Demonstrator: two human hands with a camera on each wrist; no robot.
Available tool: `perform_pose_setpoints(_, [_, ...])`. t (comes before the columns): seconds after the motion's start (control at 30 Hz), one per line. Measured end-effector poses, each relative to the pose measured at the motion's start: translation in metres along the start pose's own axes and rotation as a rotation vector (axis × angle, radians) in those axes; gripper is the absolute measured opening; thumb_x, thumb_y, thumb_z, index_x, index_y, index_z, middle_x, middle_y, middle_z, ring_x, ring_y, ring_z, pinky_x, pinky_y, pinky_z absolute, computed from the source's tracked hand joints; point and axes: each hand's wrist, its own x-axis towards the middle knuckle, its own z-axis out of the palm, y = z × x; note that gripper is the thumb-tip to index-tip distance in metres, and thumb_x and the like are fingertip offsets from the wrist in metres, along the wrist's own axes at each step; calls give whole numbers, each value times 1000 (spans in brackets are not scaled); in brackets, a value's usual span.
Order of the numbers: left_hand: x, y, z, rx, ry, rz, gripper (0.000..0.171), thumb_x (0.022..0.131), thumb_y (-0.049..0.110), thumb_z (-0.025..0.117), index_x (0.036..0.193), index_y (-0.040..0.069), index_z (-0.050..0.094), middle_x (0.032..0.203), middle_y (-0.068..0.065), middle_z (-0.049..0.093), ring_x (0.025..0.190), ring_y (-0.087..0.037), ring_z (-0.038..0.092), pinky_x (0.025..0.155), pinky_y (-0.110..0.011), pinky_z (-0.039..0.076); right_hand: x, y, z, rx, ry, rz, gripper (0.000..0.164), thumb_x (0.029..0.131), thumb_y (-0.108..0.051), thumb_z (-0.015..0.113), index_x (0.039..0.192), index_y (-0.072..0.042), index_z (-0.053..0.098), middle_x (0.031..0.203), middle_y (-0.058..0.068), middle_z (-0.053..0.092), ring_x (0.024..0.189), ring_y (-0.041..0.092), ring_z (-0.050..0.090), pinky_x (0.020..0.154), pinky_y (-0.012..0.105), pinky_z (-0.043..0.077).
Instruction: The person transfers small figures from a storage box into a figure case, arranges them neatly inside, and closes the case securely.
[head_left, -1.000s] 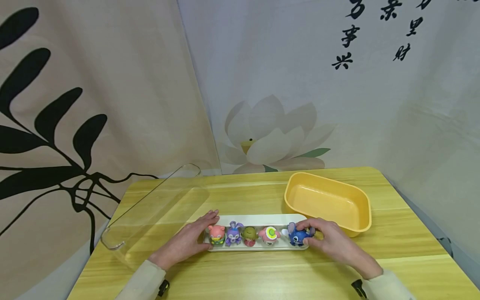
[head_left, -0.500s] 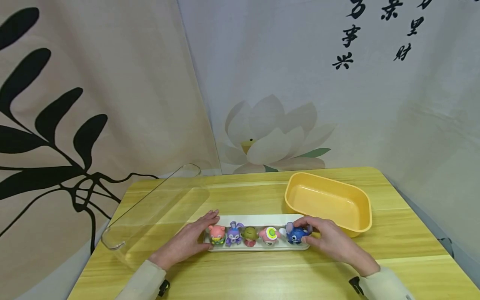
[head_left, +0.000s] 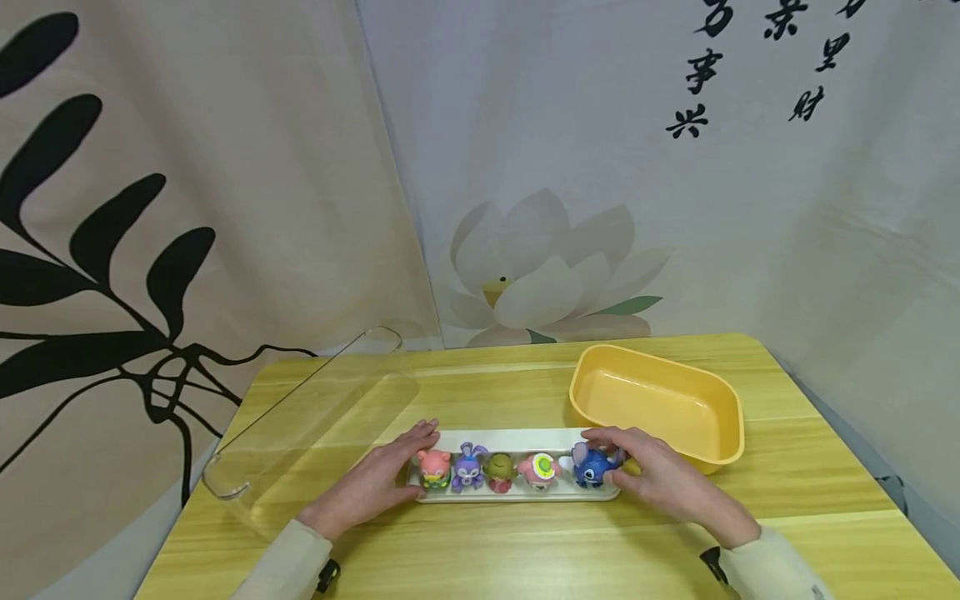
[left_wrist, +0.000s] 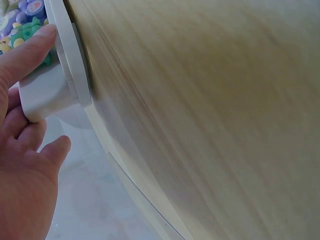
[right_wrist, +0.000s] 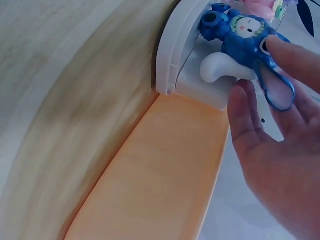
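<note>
A long white tray (head_left: pixel 517 439) lies across the table, with a row of small figurines along it. At its left end sit a pink one (head_left: pixel 434 468) and a purple rabbit (head_left: pixel 468 467); a green one (head_left: pixel 499 472) and a pink one with a round yellow swirl (head_left: pixel 539 470) follow. My left hand (head_left: pixel 375 479) holds that end, thumb at the near rim, fingers behind. At the right end, my right hand (head_left: pixel 667 475) grips a blue big-eared figurine (head_left: pixel 590 467). In the right wrist view, its thumb lies on the head and other fingers are behind the ear.
Behind my right hand stands a yellow plastic tub (head_left: pixel 652 400), close to the tray's end. A large clear cover (head_left: pixel 315 408) rests at the table's left, partly past its edge. A printed curtain (head_left: pixel 555 167) hangs behind the wooden table (head_left: pixel 510 550).
My right hand has moved the blue figurine slightly left on the tray. Its index finger has since shifted farther back along the figurine. My left hand stays put.
</note>
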Motion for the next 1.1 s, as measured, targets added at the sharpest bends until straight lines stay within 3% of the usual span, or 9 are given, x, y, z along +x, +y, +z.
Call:
perform_pose_setpoints(0.83, [0, -1, 0, 13, 3, 4, 80, 84, 12, 86, 154, 6, 48, 169, -3, 29, 154, -30, 29, 118, -52, 38, 4, 3, -8, 85, -101, 7, 46, 99, -5, 67, 144, -10, 59, 132, -3, 70, 103, 8, 62, 91, 31, 57])
perform_pose_setpoints(1.1, [1, -1, 1, 11, 0, 0, 81, 84, 12, 87, 154, 6, 48, 169, -2, 29, 154, -29, 29, 118, -50, 38, 3, 4, -7, 49, -40, -33, 46, 95, -7, 74, 139, -10, 62, 128, 0, 70, 96, 7, 59, 84, 36, 58])
